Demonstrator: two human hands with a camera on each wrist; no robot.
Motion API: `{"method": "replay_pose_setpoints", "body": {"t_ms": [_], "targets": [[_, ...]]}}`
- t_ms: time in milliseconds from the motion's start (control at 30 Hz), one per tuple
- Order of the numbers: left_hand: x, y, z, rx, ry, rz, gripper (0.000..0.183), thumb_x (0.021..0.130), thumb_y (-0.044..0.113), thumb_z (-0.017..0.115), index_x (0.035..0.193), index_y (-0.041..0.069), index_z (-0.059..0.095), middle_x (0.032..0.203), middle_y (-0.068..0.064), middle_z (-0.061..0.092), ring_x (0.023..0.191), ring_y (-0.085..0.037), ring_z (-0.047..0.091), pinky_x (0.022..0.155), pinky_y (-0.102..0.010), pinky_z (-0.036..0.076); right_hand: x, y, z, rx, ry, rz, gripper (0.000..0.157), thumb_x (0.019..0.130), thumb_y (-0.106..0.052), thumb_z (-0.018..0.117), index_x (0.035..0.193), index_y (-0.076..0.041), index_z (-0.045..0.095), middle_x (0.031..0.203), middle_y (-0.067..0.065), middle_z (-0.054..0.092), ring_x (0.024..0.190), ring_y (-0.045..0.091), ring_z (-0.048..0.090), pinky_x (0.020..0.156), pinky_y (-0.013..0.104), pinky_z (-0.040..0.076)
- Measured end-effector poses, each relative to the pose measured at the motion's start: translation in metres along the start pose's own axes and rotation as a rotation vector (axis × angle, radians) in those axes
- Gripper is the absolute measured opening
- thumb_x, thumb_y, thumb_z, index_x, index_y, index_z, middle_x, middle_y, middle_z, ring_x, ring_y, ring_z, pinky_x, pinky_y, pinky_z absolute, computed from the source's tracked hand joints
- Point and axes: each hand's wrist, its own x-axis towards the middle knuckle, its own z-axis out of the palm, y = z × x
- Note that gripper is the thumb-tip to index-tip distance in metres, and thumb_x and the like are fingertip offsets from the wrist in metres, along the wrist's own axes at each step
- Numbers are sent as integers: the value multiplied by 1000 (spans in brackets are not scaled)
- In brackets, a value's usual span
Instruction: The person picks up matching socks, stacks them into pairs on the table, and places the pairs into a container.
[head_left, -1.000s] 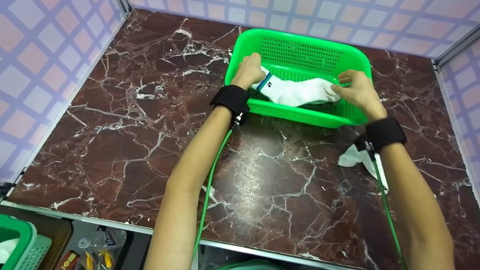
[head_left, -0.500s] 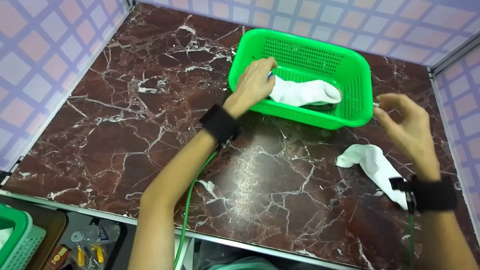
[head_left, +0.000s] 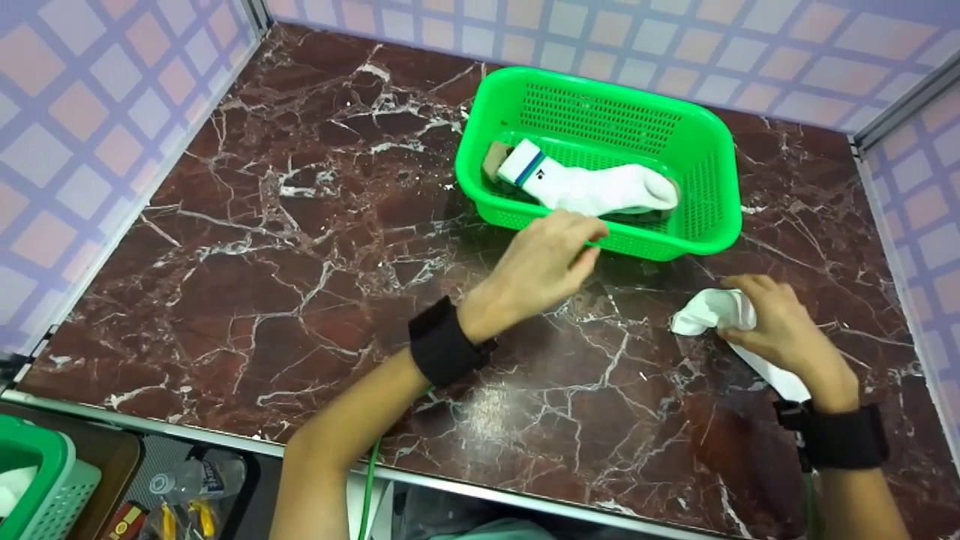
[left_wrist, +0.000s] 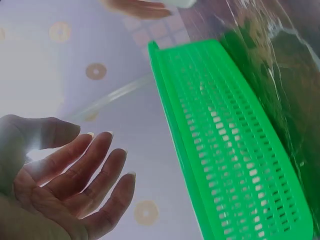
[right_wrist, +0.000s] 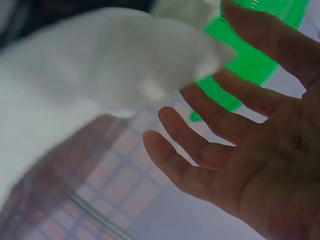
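A white sock (head_left: 772, 371) lies on the marble-patterned table at the right, partly hidden under my right hand (head_left: 787, 337). That hand reaches over the sock, and in the right wrist view its fingers (right_wrist: 200, 150) are spread beside the white cloth. My left hand (head_left: 536, 266) hovers at the near side of the green basket (head_left: 712, 244), holding nothing. The left wrist view shows its fingers (left_wrist: 100, 175) loosely bent near the basket's wall. Inside the basket lies another white sock (head_left: 600, 187) with a blue-striped cuff and a small dark mark, over something brown (head_left: 495, 161).
Patterned panels (head_left: 525, 30) wall the table at the back and sides. Below the front edge, at the left, are a second green basket (head_left: 45, 465), a plastic bottle (head_left: 199, 476) and yellow-handled items (head_left: 184, 517). A green cable (head_left: 367, 480) trails from the left wrist.
My left hand has let go of the sock in the basket and drawn back toward the near rim. The right hand has left the basket and come down over the sock on the table.
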Motion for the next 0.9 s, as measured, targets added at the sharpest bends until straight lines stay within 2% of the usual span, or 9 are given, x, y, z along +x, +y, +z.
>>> {"method": "replay_pose_setpoints", "body": {"t_ms": [133, 233, 400, 500, 567, 700, 733, 800, 900], "targets": [[-3, 2, 10, -20, -11, 5, 17, 94, 7, 58, 109, 4, 65, 105, -7, 67, 97, -20, 59, 87, -25, 46, -6, 11, 15, -19, 38, 42, 49, 66, 11, 66, 114, 7, 57, 105, 30, 58, 90, 50, 50, 75, 60, 36], [-6, 5, 16, -24, -41, 1, 16, 94, 7, 57, 107, 4, 65, 103, -7, 67, 94, -19, 60, 86, -25, 47, -8, 8, 20, -15, 123, 74, 39, 70, 11, 60, 108, 3, 63, 96, 23, 65, 82, 39, 55, 71, 50, 38], [-11, 16, 29, -7, -147, 29, 17, 95, 14, 58, 108, 6, 64, 102, -7, 67, 89, -16, 59, 79, -21, 48, -10, -11, 22, 31, 289, 68, 23, 77, 8, 61, 95, -2, 70, 76, 9, 65, 57, 15, 45, 61, 26, 32], [-15, 25, 36, 0, -202, 42, 31, 93, 27, 64, 117, 7, 62, 107, -5, 65, 88, -14, 57, 73, -19, 47, -11, -29, 19, 82, 360, 33, 17, 79, 8, 65, 90, -3, 71, 71, 2, 62, 52, 7, 38, 57, 20, 29], [-17, 29, 41, 5, -233, 41, 48, 89, 36, 68, 126, 8, 57, 115, -5, 62, 92, -13, 56, 73, -19, 47, -10, -44, 18, 135, 388, 12, 14, 78, 8, 68, 88, -2, 71, 69, 1, 63, 54, 3, 44, 57, 17, 32], [-20, 28, 51, -27, -250, 22, 69, 85, 40, 72, 140, 8, 45, 131, -7, 52, 103, -14, 54, 82, -21, 46, -10, -74, 16, 315, 374, -12, 14, 81, 10, 69, 88, -1, 73, 70, 4, 66, 52, 4, 51, 50, 15, 38], [-20, 27, 52, -43, -246, 13, 68, 85, 37, 72, 140, 8, 45, 133, -7, 51, 104, -15, 53, 84, -22, 46, -10, -81, 16, 365, 358, -12, 15, 82, 10, 68, 89, -2, 73, 71, 5, 66, 52, 5, 51, 49, 16, 38], [-20, 24, 52, -108, -244, -5, 52, 87, 26, 71, 132, 6, 53, 130, -8, 54, 105, -18, 55, 88, -23, 44, -10, -91, 17, 448, 325, 0, 16, 84, 10, 66, 90, -3, 74, 73, 6, 65, 52, 7, 50, 48, 17, 38], [-17, 19, 48, -231, -237, -54, 21, 91, 11, 65, 110, 3, 65, 113, -8, 65, 94, -19, 60, 82, -21, 45, -12, -99, 18, 511, 286, 13, 18, 85, 12, 64, 92, -2, 74, 77, 10, 65, 58, 10, 51, 52, 19, 38]]}}
